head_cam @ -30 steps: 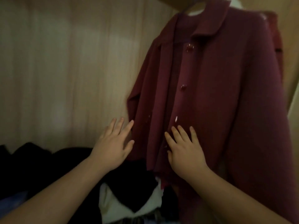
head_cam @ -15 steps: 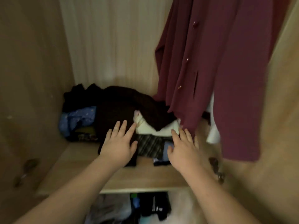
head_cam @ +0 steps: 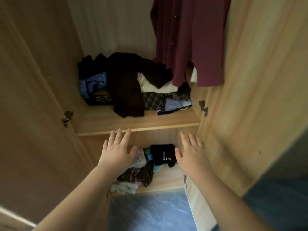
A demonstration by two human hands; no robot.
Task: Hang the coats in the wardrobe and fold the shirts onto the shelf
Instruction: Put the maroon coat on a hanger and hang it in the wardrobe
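Head view: both hands empty before the wardrobe [head_cam: 250, 80].
Left hand [head_cam: 117, 151] and right hand [head_cam: 191, 151] spread flat near the shelf [head_cam: 133, 127]; maroon coat [head_cam: 188, 39] hangs far right.

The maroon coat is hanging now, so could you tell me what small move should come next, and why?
Probably draw both hands back to fetch a shirt: the maroon coat hangs in the wardrobe, and the left hand and right hand are open, holding nothing.

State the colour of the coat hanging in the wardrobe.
The hanging coat is dark red, a maroon shade, seen in the head view.
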